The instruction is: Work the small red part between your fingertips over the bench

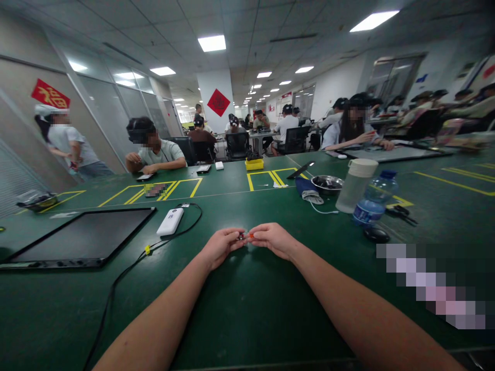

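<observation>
Fingers of my left hand pinch a dark bit; those of my right hand pinch an orange bit, close together over the bench. Either, being tiny, could slip if I pinch loosely or my hands bump.

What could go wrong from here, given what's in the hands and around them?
The left hand and right hand pinch a small dark piece and a small orange-red piece; either might slip and be hard to find.

The black cable runs beside the left forearm, so a sideways sweep could snag it.

The plastic bottle stands upright beyond the right hand; a wide reach might tip it.
</observation>
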